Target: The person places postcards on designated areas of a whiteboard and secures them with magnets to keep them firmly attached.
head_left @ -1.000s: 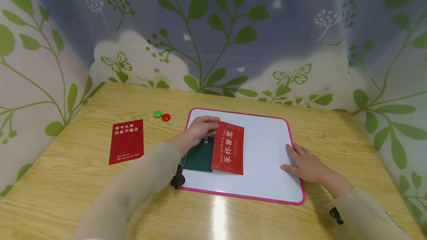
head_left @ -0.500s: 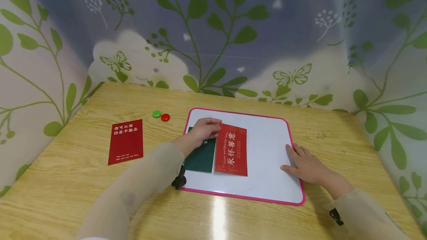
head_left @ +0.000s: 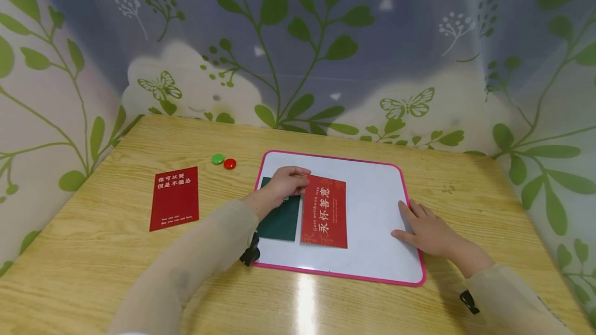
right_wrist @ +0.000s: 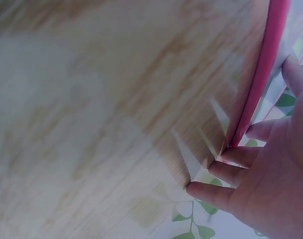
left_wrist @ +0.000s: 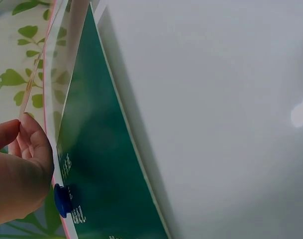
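My left hand pinches the upper left corner of a red card with white lettering, close over the middle of a pink-rimmed whiteboard. In the left wrist view, the red card shows almost edge-on between thumb and fingers. A dark green card lies on the board to its left, with a blue round magnet at its edge. My right hand rests on the board's right side, fingers spread; the right wrist view shows its fingertips on the table beside the pink rim.
On the wooden table, left of the board, lies another red card. Behind it are a green disc and a red disc, side by side. A leaf-patterned wall covering rises along the table's back and sides.
My left hand has shifted the red card a little to the right and nearer me, off the green card, opening a narrow strip of board between them. The right hand has stayed put.
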A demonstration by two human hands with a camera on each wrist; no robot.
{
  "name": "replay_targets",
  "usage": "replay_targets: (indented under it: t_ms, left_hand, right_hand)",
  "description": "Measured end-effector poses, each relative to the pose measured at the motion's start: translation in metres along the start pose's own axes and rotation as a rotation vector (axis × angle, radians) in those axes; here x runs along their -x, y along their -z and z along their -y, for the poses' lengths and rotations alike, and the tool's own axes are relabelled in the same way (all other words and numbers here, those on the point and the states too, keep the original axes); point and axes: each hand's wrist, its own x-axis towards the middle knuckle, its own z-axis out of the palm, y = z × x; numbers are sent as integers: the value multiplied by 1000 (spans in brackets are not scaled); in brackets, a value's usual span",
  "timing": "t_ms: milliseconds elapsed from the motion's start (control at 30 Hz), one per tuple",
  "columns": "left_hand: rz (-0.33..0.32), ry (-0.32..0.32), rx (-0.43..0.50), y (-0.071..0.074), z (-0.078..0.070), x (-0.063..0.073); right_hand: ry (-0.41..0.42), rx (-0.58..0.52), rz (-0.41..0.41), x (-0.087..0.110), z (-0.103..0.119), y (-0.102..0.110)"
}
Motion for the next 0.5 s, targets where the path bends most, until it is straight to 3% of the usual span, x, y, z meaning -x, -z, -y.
replay_targets:
  t_ms: [500]
  left_hand:
    - [-8,-12,-4,1,-2,1]
  right_hand:
    - [0,-5,5,-1,-1,0]
